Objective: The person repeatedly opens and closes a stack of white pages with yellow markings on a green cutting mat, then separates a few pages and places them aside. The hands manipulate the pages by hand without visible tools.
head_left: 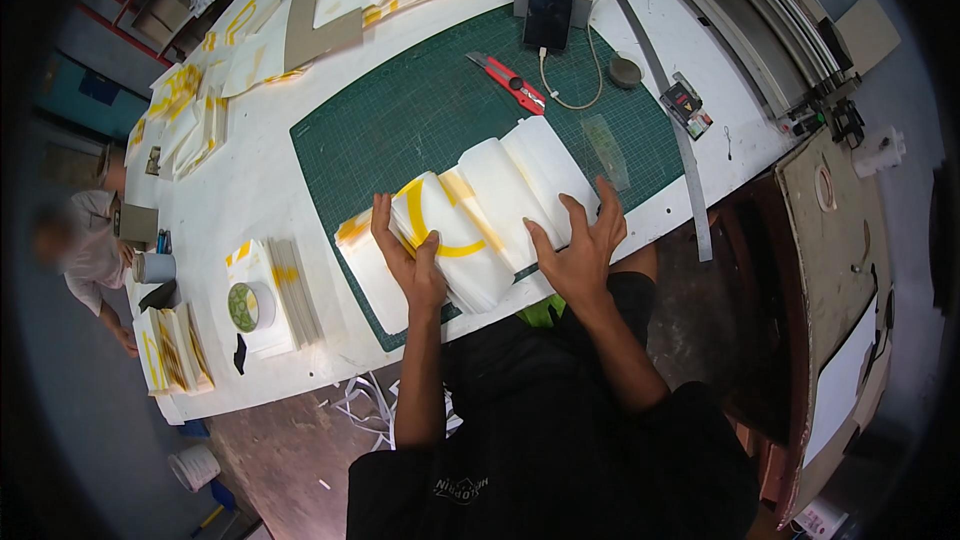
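A fanned stack of white paper sheets with yellow print (460, 210) lies across the near part of the green cutting mat (350, 130). My left hand (412, 265) rests on its left part, thumb apart from the raised fingers. On the right, my right hand (585, 240) spreads its fingers and thumb over the blank white sheets (545, 165). Neither hand is closed around the paper. Beyond the stack, a red utility knife (510, 83) lies on the mat.
A phone (550, 5) stands at the back with a cable plugged in. A long metal ruler (690, 170) lies on the right. Printed paper stacks (195, 135) and a tape roll (250, 307) are on the left. Another person (90, 230) is at far left.
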Available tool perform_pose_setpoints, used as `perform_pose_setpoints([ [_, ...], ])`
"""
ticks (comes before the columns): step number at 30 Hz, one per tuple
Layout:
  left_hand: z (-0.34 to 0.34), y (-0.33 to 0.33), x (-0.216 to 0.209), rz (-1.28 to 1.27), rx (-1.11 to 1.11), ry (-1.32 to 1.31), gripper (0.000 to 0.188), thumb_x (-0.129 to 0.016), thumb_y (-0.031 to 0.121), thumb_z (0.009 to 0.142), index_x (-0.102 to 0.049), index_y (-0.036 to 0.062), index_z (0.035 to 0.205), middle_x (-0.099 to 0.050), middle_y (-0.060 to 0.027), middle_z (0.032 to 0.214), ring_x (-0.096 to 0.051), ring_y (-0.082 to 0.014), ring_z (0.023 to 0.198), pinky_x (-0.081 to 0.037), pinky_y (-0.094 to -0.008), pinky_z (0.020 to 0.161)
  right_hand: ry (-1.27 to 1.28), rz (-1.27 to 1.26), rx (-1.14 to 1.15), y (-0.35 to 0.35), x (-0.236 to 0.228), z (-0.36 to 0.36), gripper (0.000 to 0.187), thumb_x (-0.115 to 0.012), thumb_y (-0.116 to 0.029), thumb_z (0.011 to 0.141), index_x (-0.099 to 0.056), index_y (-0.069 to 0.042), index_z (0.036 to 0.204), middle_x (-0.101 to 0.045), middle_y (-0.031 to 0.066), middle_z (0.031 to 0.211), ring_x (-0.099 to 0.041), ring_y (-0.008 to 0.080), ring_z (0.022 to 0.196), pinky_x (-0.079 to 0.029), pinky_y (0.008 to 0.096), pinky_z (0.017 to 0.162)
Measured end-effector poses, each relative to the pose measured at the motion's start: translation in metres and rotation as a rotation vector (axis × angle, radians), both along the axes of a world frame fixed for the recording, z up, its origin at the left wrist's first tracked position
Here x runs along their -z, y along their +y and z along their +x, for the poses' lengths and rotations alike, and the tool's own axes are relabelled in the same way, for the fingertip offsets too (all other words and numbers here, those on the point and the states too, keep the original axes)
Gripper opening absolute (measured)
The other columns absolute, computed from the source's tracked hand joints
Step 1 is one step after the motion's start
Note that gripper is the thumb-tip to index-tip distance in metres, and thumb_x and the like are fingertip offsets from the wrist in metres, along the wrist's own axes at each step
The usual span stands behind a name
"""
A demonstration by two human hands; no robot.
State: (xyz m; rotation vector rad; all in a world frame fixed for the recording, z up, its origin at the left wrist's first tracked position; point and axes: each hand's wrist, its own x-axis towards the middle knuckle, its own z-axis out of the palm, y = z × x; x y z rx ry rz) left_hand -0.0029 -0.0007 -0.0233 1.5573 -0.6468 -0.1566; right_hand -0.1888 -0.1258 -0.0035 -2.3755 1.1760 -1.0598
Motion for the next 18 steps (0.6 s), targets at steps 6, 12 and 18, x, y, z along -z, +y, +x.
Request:
perform_pose_setpoints([
  [6,-0.007,-0.002,-0.013,-0.049,-0.015,0.011,0.061,-0.063,0.006,0.079,-0.059,0.0045,0.14,-0.024,-0.0237,0.167,-0.025,-0.0411,0.155,-0.017,-0.0515,0.127,0.098,0.011,0.005,0.012,-0.001,0.006,0.03,-0.081,-0.027,0.084,-0.069,-0.004,0.1,-0.036,0.0269,0.157,-0.027,0.0479,0.149,-0.018,0.0684,0.113],
  [12,-0.004,0.001,-0.011,0.105,-0.016,-0.125,0.017,-0.072,0.017,0.088,-0.076,0.0035,0.097,-0.02,-0.0249,0.169,-0.023,-0.0456,0.155,-0.02,-0.059,0.124,-0.273,0.195,-0.439,0.041,-0.007,0.015,0.021,-0.078,-0.009,0.086,-0.067,-0.004,0.103,-0.066,0.0208,0.128,-0.058,0.0413,0.127,-0.033,0.0582,0.112],
  [18,-0.005,0.0,-0.006,0.167,-0.039,-0.209,0.022,-0.079,0.017,0.084,-0.069,0.0018,0.096,-0.024,-0.0285,0.166,-0.024,-0.0476,0.154,-0.021,-0.0591,0.123,-0.313,0.159,-0.156,0.025,-0.006,0.004,0.036,-0.077,-0.015,0.09,-0.065,0.004,0.119,-0.065,0.0241,0.127,-0.059,0.0418,0.12,-0.036,0.0567,0.11],
])
